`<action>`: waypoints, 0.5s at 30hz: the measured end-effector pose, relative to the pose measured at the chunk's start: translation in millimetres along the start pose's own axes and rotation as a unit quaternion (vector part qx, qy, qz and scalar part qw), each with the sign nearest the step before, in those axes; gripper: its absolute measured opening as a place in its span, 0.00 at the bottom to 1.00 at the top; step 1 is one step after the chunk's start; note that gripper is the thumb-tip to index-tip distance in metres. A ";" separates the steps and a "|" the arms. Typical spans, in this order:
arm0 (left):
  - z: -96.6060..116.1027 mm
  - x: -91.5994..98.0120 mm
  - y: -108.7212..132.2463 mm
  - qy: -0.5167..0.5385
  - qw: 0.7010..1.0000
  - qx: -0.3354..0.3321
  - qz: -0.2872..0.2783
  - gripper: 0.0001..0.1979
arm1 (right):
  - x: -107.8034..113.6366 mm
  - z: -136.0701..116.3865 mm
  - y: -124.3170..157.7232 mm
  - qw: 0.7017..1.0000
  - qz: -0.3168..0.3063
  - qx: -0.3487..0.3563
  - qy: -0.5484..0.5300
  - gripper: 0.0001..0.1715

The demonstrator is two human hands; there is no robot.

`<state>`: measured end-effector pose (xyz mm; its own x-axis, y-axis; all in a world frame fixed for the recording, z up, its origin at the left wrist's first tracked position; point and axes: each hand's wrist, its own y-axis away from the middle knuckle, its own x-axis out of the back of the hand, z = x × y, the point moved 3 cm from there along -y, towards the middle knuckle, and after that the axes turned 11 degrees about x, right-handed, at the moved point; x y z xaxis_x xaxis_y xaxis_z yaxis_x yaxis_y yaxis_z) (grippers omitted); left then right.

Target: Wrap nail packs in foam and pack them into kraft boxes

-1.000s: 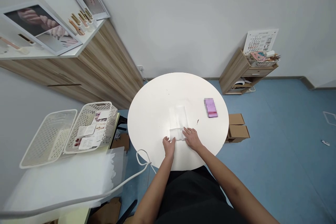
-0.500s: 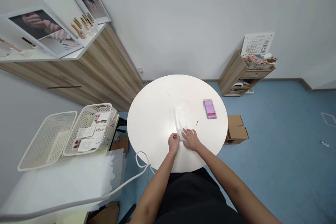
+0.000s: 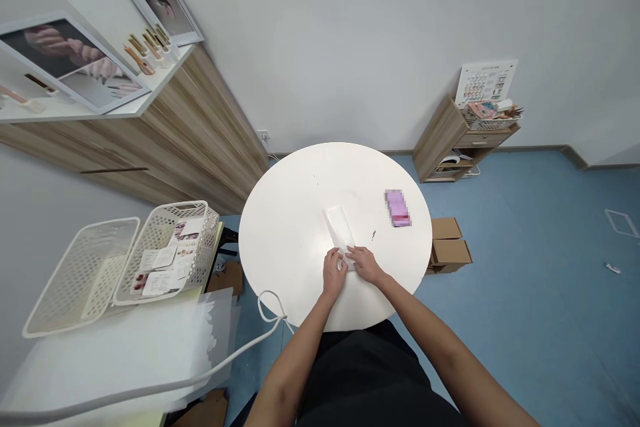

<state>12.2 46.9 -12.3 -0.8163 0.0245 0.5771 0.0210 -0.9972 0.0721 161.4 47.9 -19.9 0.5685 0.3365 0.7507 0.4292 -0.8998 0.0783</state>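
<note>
A flat, white, slightly see-through plastic bag [image 3: 339,224] lies tilted on the round white table [image 3: 285,213], its near end between my hands. My left hand [image 3: 333,273] has its fingers curled at the bag's near left edge, apparently pinching it. Stretched over the near right part of the bag are the fingers of my right hand [image 3: 366,265], resting on it. What lies under the fingertips is hidden. Right of the bag is a purple packet [image 3: 398,207], blurred into blocks. A small dark mark [image 3: 373,235] shows on the tabletop between them.
Left of the table, two white perforated baskets [image 3: 200,230] stand side by side, one holding printed cards. A white cable [image 3: 240,349] loops near the table's left edge. Cardboard boxes [image 3: 451,251] sit on the floor at right, below a small wooden cabinet [image 3: 440,137].
The bag's far end has swung left, so it lies more slanted. My left hand has shifted slightly, its fingers now reaching further over the near edge. My right fingers have drawn closer together.
</note>
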 end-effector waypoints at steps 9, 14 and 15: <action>-12.2 -9.1 5.8 -0.124 0.976 -0.159 -0.082 0.17 | 2.4 -6.8 7.4 0.998 0.050 0.041 -0.002 0.44; -13.1 -11.8 11.2 -0.259 0.927 -0.240 -0.125 0.18 | 15.5 -14.5 1.1 0.993 0.017 0.090 0.073 0.47; -12.9 -11.1 11.4 -0.280 0.919 -0.247 -0.129 0.19 | 17.9 -15.8 -1.6 0.991 0.005 0.100 0.088 0.47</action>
<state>14.0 34.3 -28.4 -0.3302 0.1597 0.9303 -0.5090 -0.8601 -0.0330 159.9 50.9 3.7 0.4498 0.2583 0.8550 0.5644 -0.8241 -0.0479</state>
